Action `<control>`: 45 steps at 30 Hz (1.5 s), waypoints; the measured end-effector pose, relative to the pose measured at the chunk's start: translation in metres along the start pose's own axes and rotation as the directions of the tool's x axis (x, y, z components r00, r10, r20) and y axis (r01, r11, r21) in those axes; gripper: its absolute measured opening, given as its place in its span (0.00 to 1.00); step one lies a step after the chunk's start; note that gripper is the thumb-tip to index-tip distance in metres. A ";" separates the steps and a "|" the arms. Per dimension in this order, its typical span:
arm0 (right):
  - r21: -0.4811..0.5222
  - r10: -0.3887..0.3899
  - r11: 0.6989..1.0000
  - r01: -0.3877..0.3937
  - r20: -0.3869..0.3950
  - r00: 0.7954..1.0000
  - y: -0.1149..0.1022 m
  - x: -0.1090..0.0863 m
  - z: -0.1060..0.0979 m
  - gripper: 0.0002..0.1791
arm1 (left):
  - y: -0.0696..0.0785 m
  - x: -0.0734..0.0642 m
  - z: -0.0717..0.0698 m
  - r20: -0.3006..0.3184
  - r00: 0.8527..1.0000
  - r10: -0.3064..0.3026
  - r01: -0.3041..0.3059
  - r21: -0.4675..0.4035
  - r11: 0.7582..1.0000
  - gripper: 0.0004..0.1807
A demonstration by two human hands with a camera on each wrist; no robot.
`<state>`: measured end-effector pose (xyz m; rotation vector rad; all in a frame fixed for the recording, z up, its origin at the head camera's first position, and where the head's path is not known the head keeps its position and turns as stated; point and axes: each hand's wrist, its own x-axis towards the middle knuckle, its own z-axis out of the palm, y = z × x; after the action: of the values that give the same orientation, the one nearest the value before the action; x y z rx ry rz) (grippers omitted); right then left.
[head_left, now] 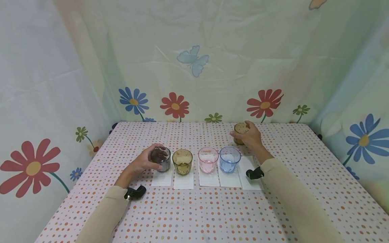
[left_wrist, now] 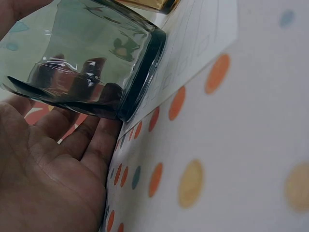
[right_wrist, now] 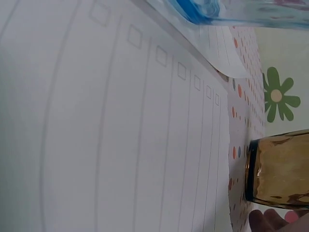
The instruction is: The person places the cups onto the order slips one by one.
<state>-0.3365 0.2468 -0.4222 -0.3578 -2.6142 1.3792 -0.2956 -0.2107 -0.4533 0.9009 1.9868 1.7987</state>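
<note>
My left hand [head_left: 145, 160] is curled round a smoky grey glass [head_left: 164, 161], which stands on a paper slip at the left end of a row. The left wrist view shows this glass [left_wrist: 96, 53] close up, with fingers behind it and the palm [left_wrist: 43, 179] below. Farther back on the right, my right hand [head_left: 251, 136] grips an amber glass [head_left: 239, 139] by its sides. In the right wrist view the amber glass [right_wrist: 282, 169] is partly cut off, with fingertips [right_wrist: 260, 221] under its edge. Another amber glass [head_left: 182, 162] stands beside the grey one.
A pink glass [head_left: 208, 160] and a blue glass [head_left: 230, 160] stand on lined paper slips mid-row. Another lined slip [head_left: 253, 182] lies at the right end, under my right forearm. The table [head_left: 194, 216] has a dotted cover; a flowered cloth [head_left: 225, 84] hangs behind.
</note>
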 end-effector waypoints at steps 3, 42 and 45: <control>0.000 0.005 1.000 -0.005 0.005 1.000 0.001 0.000 0.000 0.60 | 0.000 0.000 0.000 0.002 1.000 -0.002 0.002 0.002 1.000 0.45; 0.022 -0.009 1.000 0.010 -0.032 0.999 0.002 0.000 0.001 0.49 | 0.001 -0.001 0.001 0.010 1.000 0.001 -0.001 -0.012 1.000 0.45; 0.026 -0.008 1.000 0.009 -0.041 0.999 0.002 0.001 0.001 0.48 | 0.001 -0.001 0.001 0.012 1.000 0.002 -0.002 -0.014 1.000 0.45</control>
<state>-0.3370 0.2473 -0.4239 -0.3672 -2.5595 1.3865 -0.2940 -0.2111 -0.4529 0.9074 1.9641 1.8024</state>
